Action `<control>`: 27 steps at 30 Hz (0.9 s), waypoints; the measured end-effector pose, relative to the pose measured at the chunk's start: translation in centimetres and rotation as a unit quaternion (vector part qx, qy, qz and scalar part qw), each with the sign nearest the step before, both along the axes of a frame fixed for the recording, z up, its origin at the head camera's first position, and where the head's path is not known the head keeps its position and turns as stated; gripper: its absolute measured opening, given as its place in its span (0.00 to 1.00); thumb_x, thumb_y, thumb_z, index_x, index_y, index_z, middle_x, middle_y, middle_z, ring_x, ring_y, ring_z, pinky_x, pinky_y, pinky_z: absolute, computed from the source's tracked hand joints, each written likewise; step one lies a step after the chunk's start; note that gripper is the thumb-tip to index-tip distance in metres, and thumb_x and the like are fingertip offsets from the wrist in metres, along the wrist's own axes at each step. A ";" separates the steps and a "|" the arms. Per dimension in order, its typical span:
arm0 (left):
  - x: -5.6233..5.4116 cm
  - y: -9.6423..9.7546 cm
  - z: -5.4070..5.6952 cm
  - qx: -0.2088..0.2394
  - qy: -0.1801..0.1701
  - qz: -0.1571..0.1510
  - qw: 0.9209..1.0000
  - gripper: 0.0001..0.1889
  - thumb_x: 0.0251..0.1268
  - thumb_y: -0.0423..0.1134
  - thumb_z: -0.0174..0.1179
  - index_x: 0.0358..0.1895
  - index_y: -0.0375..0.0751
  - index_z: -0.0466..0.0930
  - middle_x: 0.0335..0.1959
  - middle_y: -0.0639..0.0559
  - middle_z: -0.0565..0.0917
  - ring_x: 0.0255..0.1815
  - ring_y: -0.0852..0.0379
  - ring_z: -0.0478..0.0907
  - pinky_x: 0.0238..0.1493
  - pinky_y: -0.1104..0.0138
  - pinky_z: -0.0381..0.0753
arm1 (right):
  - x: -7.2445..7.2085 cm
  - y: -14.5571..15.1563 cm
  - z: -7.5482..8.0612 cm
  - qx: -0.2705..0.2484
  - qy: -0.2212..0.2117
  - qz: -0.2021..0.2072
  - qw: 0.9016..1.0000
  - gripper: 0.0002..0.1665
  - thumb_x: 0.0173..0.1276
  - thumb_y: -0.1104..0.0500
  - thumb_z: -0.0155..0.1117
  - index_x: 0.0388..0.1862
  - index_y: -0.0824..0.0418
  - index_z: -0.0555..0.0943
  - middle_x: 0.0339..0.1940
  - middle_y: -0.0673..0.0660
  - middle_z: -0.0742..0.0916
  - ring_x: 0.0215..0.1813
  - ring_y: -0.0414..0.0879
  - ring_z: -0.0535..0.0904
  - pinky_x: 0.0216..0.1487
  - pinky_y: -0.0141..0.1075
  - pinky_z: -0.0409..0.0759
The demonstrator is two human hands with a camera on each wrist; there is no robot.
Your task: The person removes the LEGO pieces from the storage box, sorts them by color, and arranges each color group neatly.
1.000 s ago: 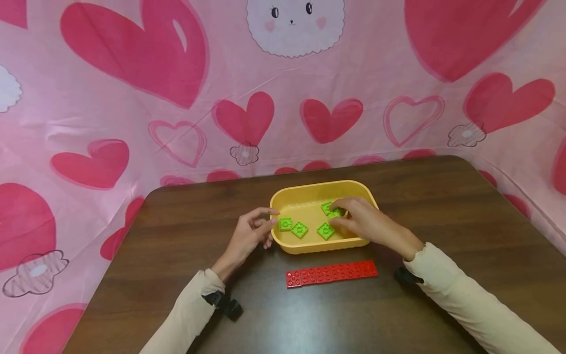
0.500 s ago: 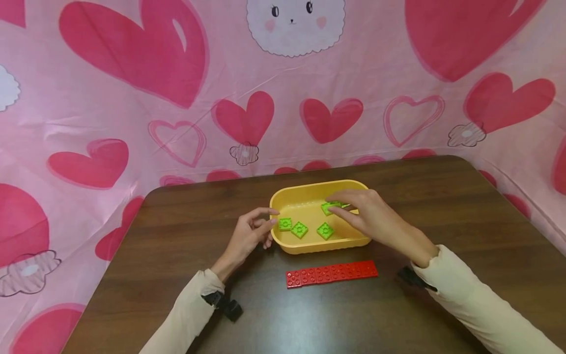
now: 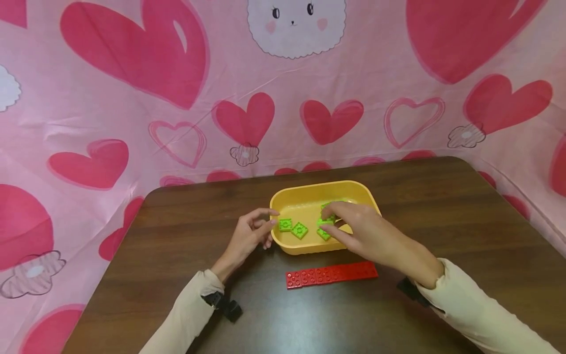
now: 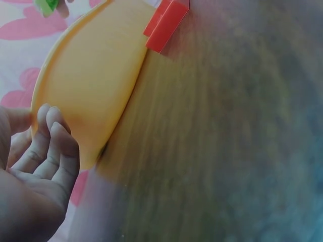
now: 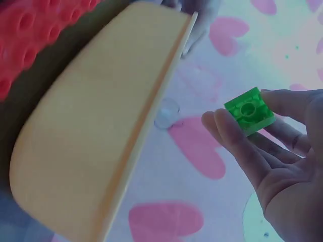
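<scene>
A yellow tub (image 3: 305, 247) stands on the table. At its left end my left hand (image 3: 249, 236) grips the rim between thumb and fingers, and the left wrist view shows the fingers (image 4: 53, 146) on the outer wall. My right hand (image 3: 371, 231) pinches a small square green toy brick (image 5: 249, 110) between thumb and fingertips; the brick's hollow underside shows in the right wrist view. In the head view the held brick (image 3: 325, 222) is over the right half of the tub. Several more green bricks (image 3: 299, 230) lie inside, some partly covered by the right hand.
A row of red toy bricks (image 3: 316, 276) lies joined end to end on the brown table (image 3: 212, 206), close in front of the tub. Behind the table hangs a pink cloth (image 3: 287, 128) with hearts. Black camera straps (image 3: 221, 302) sit at both wrists.
My right hand has raised a green brick from the tub's right side and brought it toward the front-left, over another green brick. The left hand stays at the rim.
</scene>
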State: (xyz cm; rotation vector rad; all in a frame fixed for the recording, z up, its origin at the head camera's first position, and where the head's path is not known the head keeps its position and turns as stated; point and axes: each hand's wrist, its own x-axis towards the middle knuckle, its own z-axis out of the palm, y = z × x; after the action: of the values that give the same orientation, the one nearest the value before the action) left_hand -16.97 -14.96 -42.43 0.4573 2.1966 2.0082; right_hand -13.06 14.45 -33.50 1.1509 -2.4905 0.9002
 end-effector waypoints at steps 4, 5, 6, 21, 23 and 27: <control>-0.1 -0.2 0.0 -0.007 -0.001 0.004 1.000 0.17 0.71 0.39 0.62 0.57 0.32 0.77 0.19 0.42 0.79 0.17 0.55 0.74 0.20 0.67 0.78 | 1.1 -1.0 -0.4 0.023 0.022 0.034 0.999 0.17 0.61 0.58 0.76 0.46 0.58 0.80 0.37 0.46 0.85 0.35 0.37 0.81 0.40 0.32 0.84; -0.1 -0.2 0.0 -0.007 -0.003 0.005 1.000 0.17 0.71 0.39 0.62 0.57 0.33 0.78 0.19 0.42 0.79 0.16 0.55 0.75 0.20 0.67 0.78 | 1.4 -1.3 -0.5 0.024 0.028 0.044 0.998 0.17 0.61 0.57 0.75 0.46 0.58 0.80 0.37 0.46 0.84 0.34 0.36 0.79 0.39 0.30 0.83; -0.1 -0.3 -0.1 -0.007 -0.004 0.006 1.000 0.17 0.71 0.40 0.62 0.57 0.34 0.78 0.19 0.43 0.79 0.16 0.55 0.75 0.20 0.68 0.78 | 1.7 -1.6 -0.6 0.025 0.031 0.053 0.998 0.17 0.63 0.56 0.74 0.46 0.58 0.79 0.37 0.45 0.83 0.34 0.36 0.78 0.38 0.29 0.82; -0.2 -0.1 -0.1 -0.005 0.003 0.002 1.000 0.17 0.71 0.40 0.62 0.57 0.33 0.77 0.19 0.42 0.78 0.16 0.55 0.74 0.19 0.67 0.78 | 6.1 -3.2 -3.1 0.050 0.018 0.095 0.994 0.11 0.65 0.58 0.72 0.42 0.51 0.78 0.46 0.43 0.79 0.50 0.36 0.73 0.50 0.28 0.77; -0.4 -0.2 -0.1 -0.004 0.003 0.002 1.000 0.17 0.71 0.39 0.62 0.57 0.33 0.77 0.18 0.42 0.78 0.16 0.55 0.74 0.18 0.66 0.77 | 6.2 -3.4 -3.4 0.044 -0.009 0.108 0.993 0.11 0.65 0.60 0.72 0.41 0.51 0.78 0.45 0.42 0.79 0.50 0.35 0.73 0.50 0.25 0.76; -0.6 -0.3 -0.1 -0.005 0.001 0.000 1.000 0.17 0.71 0.40 0.62 0.57 0.32 0.77 0.19 0.42 0.79 0.17 0.54 0.74 0.19 0.67 0.77 | 6.4 -4.0 -4.2 0.039 -0.055 0.128 0.990 0.09 0.67 0.63 0.69 0.41 0.52 0.78 0.42 0.42 0.80 0.47 0.32 0.75 0.49 0.23 0.77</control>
State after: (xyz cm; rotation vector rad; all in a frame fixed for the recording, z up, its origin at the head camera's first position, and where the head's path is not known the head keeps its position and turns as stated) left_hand -17.52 -15.26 -42.52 0.4586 2.2063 1.9972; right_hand -6.63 10.41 -37.69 1.5122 -2.5233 0.9613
